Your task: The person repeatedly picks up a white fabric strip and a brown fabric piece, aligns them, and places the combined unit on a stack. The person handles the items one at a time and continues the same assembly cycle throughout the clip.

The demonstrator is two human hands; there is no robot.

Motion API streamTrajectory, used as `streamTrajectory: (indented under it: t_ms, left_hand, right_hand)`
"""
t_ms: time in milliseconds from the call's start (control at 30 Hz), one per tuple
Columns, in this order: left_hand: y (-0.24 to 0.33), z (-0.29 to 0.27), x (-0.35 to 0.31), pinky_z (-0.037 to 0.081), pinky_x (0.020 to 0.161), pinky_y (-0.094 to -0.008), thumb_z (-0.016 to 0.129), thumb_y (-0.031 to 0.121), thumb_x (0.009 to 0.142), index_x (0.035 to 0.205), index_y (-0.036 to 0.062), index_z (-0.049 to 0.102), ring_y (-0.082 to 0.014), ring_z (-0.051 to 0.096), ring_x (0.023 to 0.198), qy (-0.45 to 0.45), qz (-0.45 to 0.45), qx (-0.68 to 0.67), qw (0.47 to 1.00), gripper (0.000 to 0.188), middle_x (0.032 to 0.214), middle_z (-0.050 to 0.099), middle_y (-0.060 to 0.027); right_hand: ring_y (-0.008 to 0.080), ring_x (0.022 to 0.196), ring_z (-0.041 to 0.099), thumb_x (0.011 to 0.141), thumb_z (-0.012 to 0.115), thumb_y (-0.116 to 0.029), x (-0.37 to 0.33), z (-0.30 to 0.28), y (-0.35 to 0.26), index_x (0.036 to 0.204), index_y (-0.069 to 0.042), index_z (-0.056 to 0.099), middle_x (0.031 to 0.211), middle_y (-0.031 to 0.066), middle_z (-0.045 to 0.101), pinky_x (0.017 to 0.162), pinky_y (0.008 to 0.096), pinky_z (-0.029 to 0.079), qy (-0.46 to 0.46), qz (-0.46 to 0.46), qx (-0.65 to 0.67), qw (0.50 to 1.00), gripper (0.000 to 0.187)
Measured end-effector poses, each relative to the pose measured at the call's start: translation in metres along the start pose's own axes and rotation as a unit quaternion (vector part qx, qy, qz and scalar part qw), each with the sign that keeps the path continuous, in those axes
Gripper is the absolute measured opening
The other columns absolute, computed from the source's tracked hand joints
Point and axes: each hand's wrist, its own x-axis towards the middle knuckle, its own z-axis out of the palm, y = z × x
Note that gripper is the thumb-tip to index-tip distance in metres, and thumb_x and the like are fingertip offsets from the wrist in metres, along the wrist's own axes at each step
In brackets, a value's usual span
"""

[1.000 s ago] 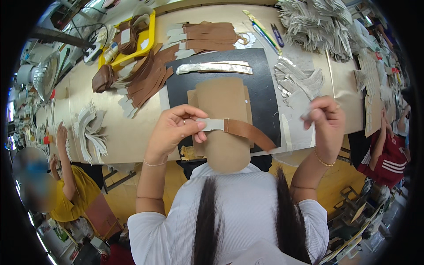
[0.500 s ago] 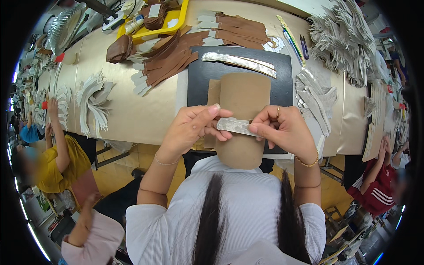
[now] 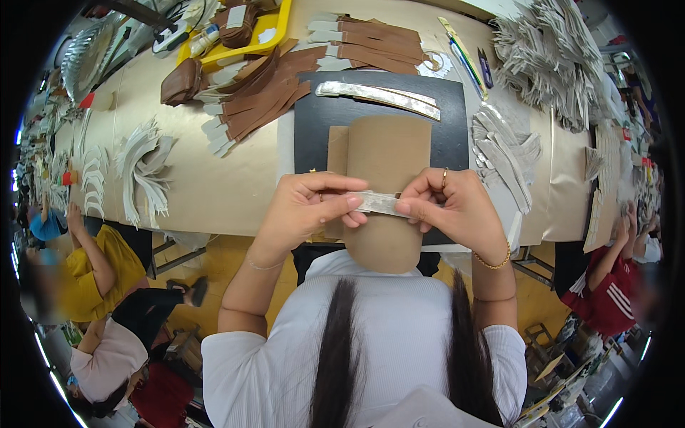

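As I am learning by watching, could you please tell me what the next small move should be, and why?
I would probably straighten the pale strip gently between both hands before pressing it: the left hand and right hand pinch it from opposite sides, and it spans the curved brown form. Whether it touches that form, I cannot tell.

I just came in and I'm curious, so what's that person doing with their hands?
The person's left hand and right hand are pinching a silver strip, one near each end. They hold it across a brown rounded form; I can't tell whether it's pressed down. Part of the form is over a black mat. Beyond it are brown strips at left and pale strips at right.
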Motion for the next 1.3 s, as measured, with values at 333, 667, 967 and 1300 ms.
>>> streamTrajectory:
  t_ms: [333,667,967,1300]
  left_hand:
    - [-0.012,-0.009,0.008,0.056,0.06,-0.0243,0.063,-0.004,0.083,0.103,-0.0107,0.061,-0.0189,0.067,0.067,0.015,-0.024,-0.013,0.999,0.021,0.084,0.066,-0.0186]
    - [-0.021,-0.013,0.015,0.054,0.062,-0.0269,0.064,-0.004,0.082,0.109,0.002,0.04,-0.0176,0.064,0.067,-0.016,0.02,-0.031,0.999,0.037,0.082,0.063,-0.0146]
    - [-0.034,-0.027,0.02,0.055,0.067,-0.0297,0.064,-0.005,0.082,0.112,0.0045,0.039,-0.0201,0.065,0.071,-0.047,0.016,-0.074,0.996,0.041,0.083,0.064,-0.0149]
    - [-0.039,-0.027,0.023,0.053,0.068,-0.0354,0.064,-0.005,0.081,0.112,0.0075,0.037,-0.0248,0.064,0.07,-0.058,0.013,-0.099,0.993,0.043,0.079,0.063,-0.0156]
  right_hand:
    - [0.005,0.062,0.056,0.078,0.074,-0.014,-0.004,-0.01,0.018,0.079,0.001,0.063,0.068,0.0013,0.063,0.057,0.0194,0.045,0.025,-0.008,-0.002,1.0,0.018]
    - [0.0026,0.059,0.05,0.076,0.076,-0.016,-0.006,-0.009,0.017,0.074,-0.002,0.059,0.065,-0.0026,0.058,0.053,0.0183,0.039,0.033,0.028,-0.051,0.998,0.023]
    - [0.005,0.061,0.051,0.079,0.074,-0.022,-0.025,-0.025,0.074,0.075,-0.003,0.063,0.068,-0.0017,0.06,0.056,0.019,0.041,0.027,0.076,0.217,0.973,0.023]
    - [0.0043,0.059,0.05,0.082,0.073,-0.026,-0.025,-0.003,0.103,0.078,-0.002,0.063,0.066,-0.0001,0.058,0.052,0.0192,0.041,0.044,0.074,0.325,0.942,0.026]
